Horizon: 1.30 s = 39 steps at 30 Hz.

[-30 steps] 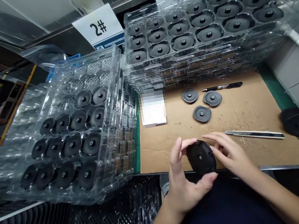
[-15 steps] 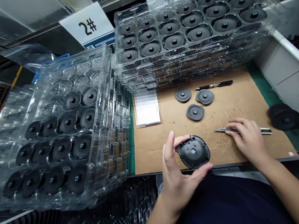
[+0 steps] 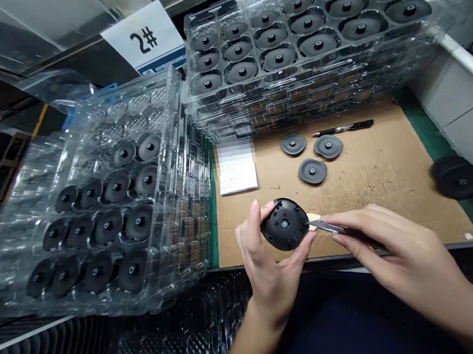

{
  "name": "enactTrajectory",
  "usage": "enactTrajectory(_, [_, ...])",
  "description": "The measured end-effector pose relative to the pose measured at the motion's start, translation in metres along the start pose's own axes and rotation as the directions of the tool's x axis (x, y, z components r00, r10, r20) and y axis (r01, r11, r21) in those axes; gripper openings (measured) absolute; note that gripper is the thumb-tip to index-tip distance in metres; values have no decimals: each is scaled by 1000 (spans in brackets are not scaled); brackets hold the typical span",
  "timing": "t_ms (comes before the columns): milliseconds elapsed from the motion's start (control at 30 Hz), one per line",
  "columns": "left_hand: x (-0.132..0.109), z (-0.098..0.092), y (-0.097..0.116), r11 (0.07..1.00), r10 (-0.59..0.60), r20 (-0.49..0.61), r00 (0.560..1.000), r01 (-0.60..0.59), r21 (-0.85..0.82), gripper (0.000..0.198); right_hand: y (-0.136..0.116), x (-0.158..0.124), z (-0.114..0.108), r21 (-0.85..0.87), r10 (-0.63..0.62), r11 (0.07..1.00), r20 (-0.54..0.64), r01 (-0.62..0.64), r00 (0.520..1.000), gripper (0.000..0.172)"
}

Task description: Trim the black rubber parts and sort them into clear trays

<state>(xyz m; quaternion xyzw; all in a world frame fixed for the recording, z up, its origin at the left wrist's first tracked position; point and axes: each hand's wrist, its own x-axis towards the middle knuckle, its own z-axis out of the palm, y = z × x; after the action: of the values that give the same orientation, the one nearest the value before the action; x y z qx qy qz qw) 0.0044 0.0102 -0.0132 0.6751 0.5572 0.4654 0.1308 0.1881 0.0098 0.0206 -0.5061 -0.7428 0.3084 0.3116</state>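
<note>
My left hand [image 3: 266, 268] is shut around a round black moulded plastic part [image 3: 284, 224], holding it up above the cardboard with its ribbed, centre-holed face toward me. My right hand [image 3: 395, 241] grips a slim utility knife [image 3: 326, 226]. The knife's metal blade reaches the right edge of the part and appears to touch it. The knife's rear end is hidden by my right hand. Just beyond the blade, a small pale scrap [image 3: 313, 218] shows on the cardboard, partly behind the part.
Three black discs [image 3: 312, 171] and a black pen [image 3: 343, 128] lie on the cardboard sheet [image 3: 383, 188], with a white paper [image 3: 238, 178] at its left. Stacked clear trays [image 3: 286, 42] of black discs stand behind it, more trays [image 3: 100, 206] lie left, and black discs [image 3: 460, 177] sit right.
My right hand has picked the knife up from the cardboard and brought its blade to the part's edge. My left hand has raised the part and moved it slightly left.
</note>
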Motion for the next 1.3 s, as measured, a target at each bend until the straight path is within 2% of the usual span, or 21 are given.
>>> enactTrajectory(167, [-2, 1, -3, 997, 45, -25, 999, -43, 67, 103, 0, 0, 2, -35, -9, 999, -6, 9, 1000, 30])
enactTrajectory(500, [-2, 0, -4, 995, 60, -35, 998, -57, 82, 106, -2, 0, 3, -73, -21, 997, -10, 20, 1000, 33])
enactTrajectory(667, [-3, 0, -6, 997, 53, -23, 998, -52, 49, 105, -5, -2, -1, 36, -78, 997, 142, 74, 987, 30])
enactTrajectory(733, [-3, 0, -6, 997, 56, -25, 998, -54, 55, 104, -2, -3, -2, 37, -42, 999, 109, 38, 993, 28])
enactTrajectory(833, [-2, 0, -5, 995, 66, -32, 997, -63, 82, 105, 5, -3, -4, -24, 45, 999, -14, -45, 999, 25])
enactTrajectory(900, [-2, 1, -4, 994, 64, -31, 997, -61, 89, 105, 9, -3, -4, -36, 75, 996, -39, -77, 996, 23])
enactTrajectory(1000, [-2, 2, -1, 994, 63, -19, 998, -61, 86, 105, 10, -3, -1, 12, 108, 994, -26, -108, 994, 23])
enactTrajectory(1133, [0, 3, 3, 987, 128, 24, 992, -130, 99, 104, 8, 0, 4, 126, 139, 982, 32, -142, 990, 23])
enactTrajectory(1233, [1, 2, 6, 975, 194, 80, 978, -201, 94, 100, 8, 4, 7, 237, 106, 965, 50, -114, 993, 16])
enactTrajectory(1300, [0, 2, 8, 984, 173, 120, 978, -178, 25, 99, 10, 6, 7, 340, 99, 934, 58, -112, 993, 10])
